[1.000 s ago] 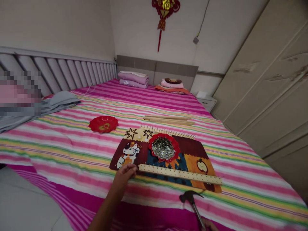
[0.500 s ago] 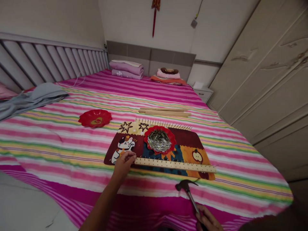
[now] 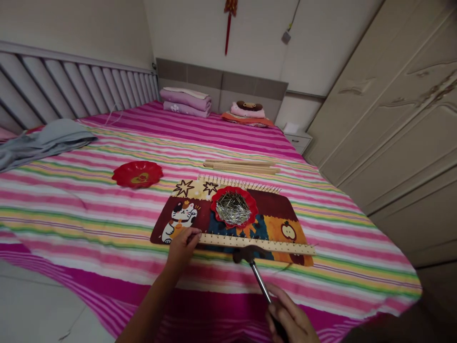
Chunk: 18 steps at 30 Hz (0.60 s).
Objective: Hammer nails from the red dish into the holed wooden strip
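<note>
My left hand [image 3: 183, 245] is closed in a pinch at the left end of a pale wooden strip [image 3: 285, 247]. Whatever its fingertips hold is too small to make out. Nails stand in a row along the strip, which also has a line of small holes. In my right hand [image 3: 291, 314] is a claw hammer [image 3: 260, 280], its head raised in front of the strip's middle. Behind the strip, a red scalloped dish [image 3: 214, 209] holds many loose nails [image 3: 233, 207]. Both rest on a patterned mat [image 3: 205, 214] with a cat picture.
A second nailed strip [image 3: 239, 182] lies along the mat's far edge. Bare wooden strips [image 3: 243, 166] are stacked beyond it. Another red dish [image 3: 137, 174] sits to the left on the striped bedspread [image 3: 89, 228]. Grey cloth [image 3: 53, 138] lies at far left; folded bedding [image 3: 185, 101] is by the headboard.
My right hand has brought the hammer up and left, from the bedspread side toward the strip. My left hand stays at the strip's left end. The view has shifted slightly.
</note>
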Available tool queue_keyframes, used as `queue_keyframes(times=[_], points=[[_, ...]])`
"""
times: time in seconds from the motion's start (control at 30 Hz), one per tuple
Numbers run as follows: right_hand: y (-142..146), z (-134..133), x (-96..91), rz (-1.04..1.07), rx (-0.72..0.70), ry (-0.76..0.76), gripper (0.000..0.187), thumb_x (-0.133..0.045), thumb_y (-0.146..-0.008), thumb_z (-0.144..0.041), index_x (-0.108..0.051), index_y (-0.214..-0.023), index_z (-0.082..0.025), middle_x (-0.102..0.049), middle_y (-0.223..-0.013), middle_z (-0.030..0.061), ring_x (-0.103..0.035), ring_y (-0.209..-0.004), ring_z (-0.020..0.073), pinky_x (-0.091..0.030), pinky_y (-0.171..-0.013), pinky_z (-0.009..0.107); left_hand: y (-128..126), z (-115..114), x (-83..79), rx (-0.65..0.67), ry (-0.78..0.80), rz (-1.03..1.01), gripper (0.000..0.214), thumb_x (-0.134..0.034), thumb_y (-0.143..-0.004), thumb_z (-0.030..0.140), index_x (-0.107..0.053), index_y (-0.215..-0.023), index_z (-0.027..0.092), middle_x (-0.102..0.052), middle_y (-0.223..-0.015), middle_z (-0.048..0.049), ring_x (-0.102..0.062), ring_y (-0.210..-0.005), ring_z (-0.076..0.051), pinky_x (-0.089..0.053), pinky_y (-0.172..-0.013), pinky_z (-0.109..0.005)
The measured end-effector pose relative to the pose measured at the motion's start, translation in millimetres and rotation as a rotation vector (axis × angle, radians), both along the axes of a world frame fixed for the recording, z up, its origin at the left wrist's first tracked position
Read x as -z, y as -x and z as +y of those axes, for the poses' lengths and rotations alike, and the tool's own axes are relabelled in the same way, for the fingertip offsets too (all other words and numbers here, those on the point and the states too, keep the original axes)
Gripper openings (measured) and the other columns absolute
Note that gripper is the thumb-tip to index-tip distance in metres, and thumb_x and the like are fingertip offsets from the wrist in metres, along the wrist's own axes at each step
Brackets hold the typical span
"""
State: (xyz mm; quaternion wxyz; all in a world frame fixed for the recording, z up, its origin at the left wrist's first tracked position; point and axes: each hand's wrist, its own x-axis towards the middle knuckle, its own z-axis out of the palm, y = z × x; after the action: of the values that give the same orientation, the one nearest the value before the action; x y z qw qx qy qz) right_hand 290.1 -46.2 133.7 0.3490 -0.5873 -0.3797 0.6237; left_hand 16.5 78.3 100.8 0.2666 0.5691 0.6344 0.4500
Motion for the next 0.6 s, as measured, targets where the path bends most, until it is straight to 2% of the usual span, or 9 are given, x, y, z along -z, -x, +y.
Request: queue_keyframes(times=[0.13,0.2,0.27,0.37,0.47,0.6], points=[[35.2,38.1,-39.8,-0.185,-0.181,-0.290,0.047,-0.044,-0.085,-0.039,-0.051,-0.126,-0.018,-0.050,-0.062,-0.0029,-0.044,-0.053,0.0111,-0.034,-0.048,0.021,0.2,-1.1,-0.3,0.015,-0.009,0.016,0.021,-0.051,-0.073,0.039,-0.063,-0.074,0.021,-0.065,-0.074,-0.0008,-0.058,-0.067,-0.014,-0.045,-0.064,-0.025],[51.0,54.9,-52.8,-0.254,-0.319,-0.419,0.044,-0.040,-0.088,-0.031,-0.048,-0.129,-0.020,-0.048,-0.060,-0.0045,-0.042,-0.053,0.0105,-0.035,-0.051,0.020,0.5,-1.3,-0.7,0.016,-0.014,0.016,0.020,-0.051,-0.073,0.038,-0.062,-0.074,0.021,-0.065,-0.074,-0.0007,-0.057,-0.067,-0.014,-0.045,-0.064,-0.025],[64.6,66.6,-61.0,-0.307,-0.421,-0.527,0.044,-0.037,-0.090,-0.025,-0.043,-0.133,-0.023,-0.053,-0.064,-0.0040,-0.043,-0.052,0.0100,-0.038,-0.053,0.020,1.1,-1.2,-0.6,0.018,-0.012,0.016,0.020,-0.052,-0.072,0.038,-0.062,-0.074,0.021,-0.065,-0.072,-0.0004,-0.056,-0.065,-0.014,-0.045,-0.063,-0.025],[79.3,76.3,-65.3,-0.378,-0.473,-0.668,0.044,-0.036,-0.091,-0.023,-0.043,-0.134,-0.024,-0.064,-0.086,0.0017,-0.056,-0.069,0.0125,-0.044,-0.066,0.021,2.2,-0.7,0.4,0.027,-0.010,0.025,0.020,-0.051,-0.072,0.038,-0.063,-0.073,0.022,-0.064,-0.070,0.0002,-0.056,-0.063,-0.014,-0.044,-0.061,-0.025],[86.1,81.1,-63.7,-0.405,-0.480,-0.703,0.043,-0.037,-0.089,-0.019,-0.047,-0.131,-0.024,-0.066,-0.098,0.0047,-0.060,-0.088,0.0157,-0.045,-0.079,0.024,3.1,-0.4,1.3,0.023,-0.019,0.045,0.020,-0.051,-0.072,0.039,-0.061,-0.070,0.022,-0.063,-0.066,0.0006,-0.055,-0.061,-0.014,-0.044,-0.060,-0.024],[79.2,76.6,-62.1,-0.374,-0.474,-0.666,0.043,-0.036,-0.090,-0.019,-0.046,-0.132,-0.025,-0.066,-0.090,0.0016,-0.059,-0.076,0.0132,-0.046,-0.073,0.023,2.7,-0.7,1.9,0.019,-0.001,0.031,0.022,-0.051,-0.072,0.040,-0.062,-0.072,0.022,-0.064,-0.070,0.0000,-0.057,-0.063,-0.014,-0.045,-0.061,-0.025]])
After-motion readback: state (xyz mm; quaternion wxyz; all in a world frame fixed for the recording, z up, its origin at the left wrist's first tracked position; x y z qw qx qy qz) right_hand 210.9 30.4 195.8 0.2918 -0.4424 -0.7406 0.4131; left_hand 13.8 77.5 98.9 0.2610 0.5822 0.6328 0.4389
